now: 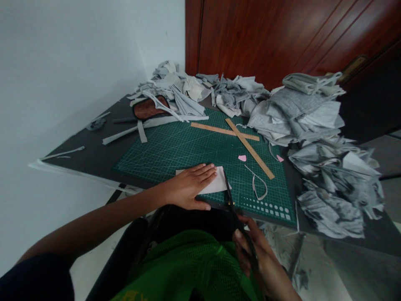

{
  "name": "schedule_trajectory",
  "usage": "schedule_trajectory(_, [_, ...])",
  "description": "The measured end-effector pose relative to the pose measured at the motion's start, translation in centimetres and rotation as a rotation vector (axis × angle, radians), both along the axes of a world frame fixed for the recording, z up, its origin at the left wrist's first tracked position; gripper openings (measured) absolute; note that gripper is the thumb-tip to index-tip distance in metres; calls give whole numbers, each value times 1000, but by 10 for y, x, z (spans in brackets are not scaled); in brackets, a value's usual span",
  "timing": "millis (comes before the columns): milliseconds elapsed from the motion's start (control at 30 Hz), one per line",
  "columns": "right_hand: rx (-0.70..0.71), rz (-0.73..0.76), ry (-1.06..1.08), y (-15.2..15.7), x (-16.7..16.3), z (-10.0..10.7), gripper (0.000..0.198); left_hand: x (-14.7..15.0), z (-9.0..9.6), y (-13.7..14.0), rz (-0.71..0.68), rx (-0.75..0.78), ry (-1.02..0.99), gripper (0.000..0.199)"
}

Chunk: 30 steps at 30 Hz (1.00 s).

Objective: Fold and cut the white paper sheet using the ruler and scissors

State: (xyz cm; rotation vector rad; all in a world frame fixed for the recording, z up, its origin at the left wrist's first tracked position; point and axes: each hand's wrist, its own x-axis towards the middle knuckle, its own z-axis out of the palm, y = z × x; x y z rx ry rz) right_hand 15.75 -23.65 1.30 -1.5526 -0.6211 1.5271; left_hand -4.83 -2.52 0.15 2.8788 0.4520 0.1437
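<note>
1. The dark surface [94,146] has a white wall [78,62] along its left side and a reddish-brown door [266,37] with a metal handle plate [352,69] beyond its far edge.
2. A green gridded cutting mat [175,146] covers the middle of the surface, reaching close to the near edge.
3. A pale flat piece [213,186] lies on the mat near the surface's near edge.
4. The left hand [191,186] is spread flat over that piece, its grip open.
5. The right hand [255,246], just off the near edge, has its grip closed round the handles of dark scissors [233,207]; the blades lie at the piece's right end.
6. Two wooden rulers cross toward the far edge, one [209,128] beneath the other [257,158].
7. Between them and the near edge lie a small pink scrap [242,158] and a thin looped strip [266,191].
8. Grey and white cloth scraps [191,88] heap along the far edge; folded cloth [294,106] stacks at the far right, and more crumpled cloth [335,209] lies toward the near right corner.
</note>
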Motion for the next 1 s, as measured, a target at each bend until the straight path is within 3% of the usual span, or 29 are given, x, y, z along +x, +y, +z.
schedule_trajectory(400, [37,50,-49,2,-1,-3,65,0,-3,0,8,-18,-40,110])
schedule_trajectory(833, [-4,-57,-38,1,-8,3,68,-1,-2,-1,5,-17,-25,111])
schedule_trajectory(1000, [0,-24,-46,-1,-7,-3,74,0,-2,-1,9,-20,-16,111])
